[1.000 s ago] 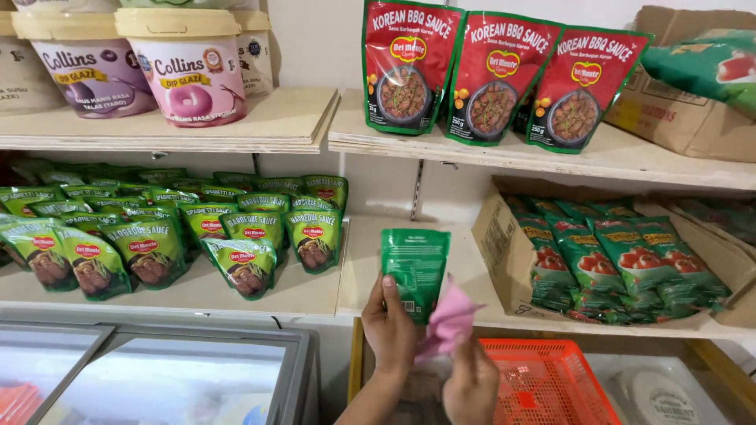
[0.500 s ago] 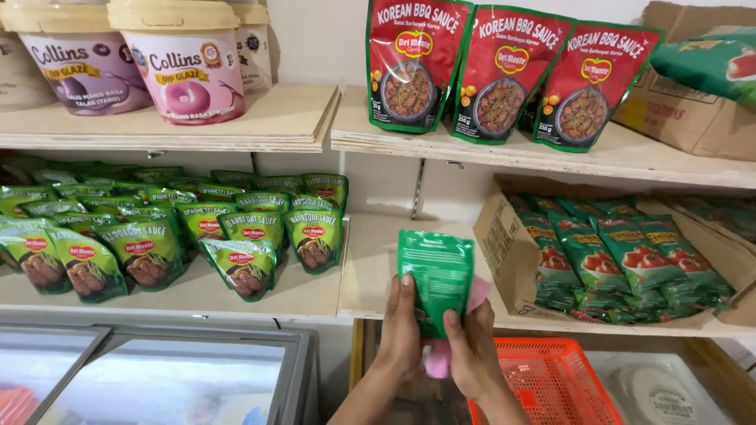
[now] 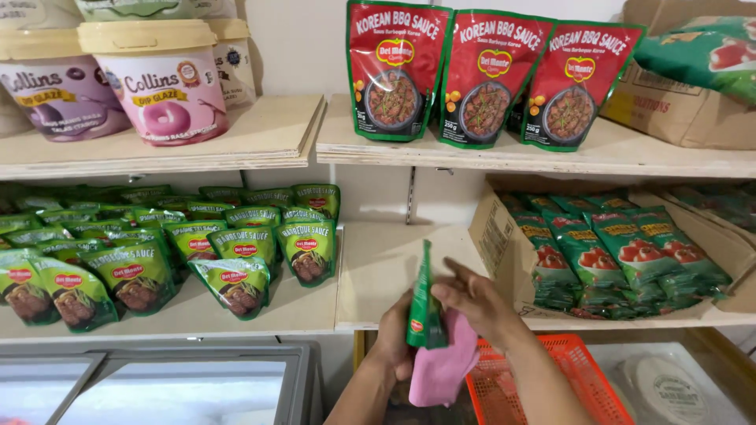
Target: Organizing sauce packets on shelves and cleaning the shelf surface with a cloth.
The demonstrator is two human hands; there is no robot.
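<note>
The fingers (image 3: 465,277) of the right hand (image 3: 476,303) lie stretched and close together along the side of a green sauce pouch (image 3: 425,303), pressing against it from the right. The left hand (image 3: 394,334) grips the same pouch from below and behind, its fingers curled round the lower end; how tightly they close is hidden by the pouch. The pouch stands upright and is turned edge-on to the camera, so only its narrow side shows. A pink cloth (image 3: 441,370) hangs beneath the pouch, caught between the two hands and touching both.

The pouch is held in the air in front of the lower wooden shelf (image 3: 378,267), over a bare stretch of it. Just to the right on that shelf sits an open cardboard box (image 3: 496,236) packed with green pouches showing tomatoes. To the left, well apart from the hands, rows of green barbecue sauce pouches (image 3: 236,267) stand leaning on the shelf. Below the hands is an orange plastic basket (image 3: 567,393), and to the lower left the glass lid of a chest freezer (image 3: 157,386).

On the upper shelf (image 3: 488,153) three red sauce pouches (image 3: 480,75) stand side by side, with lidded tubs of glaze (image 3: 157,86) to their left.
</note>
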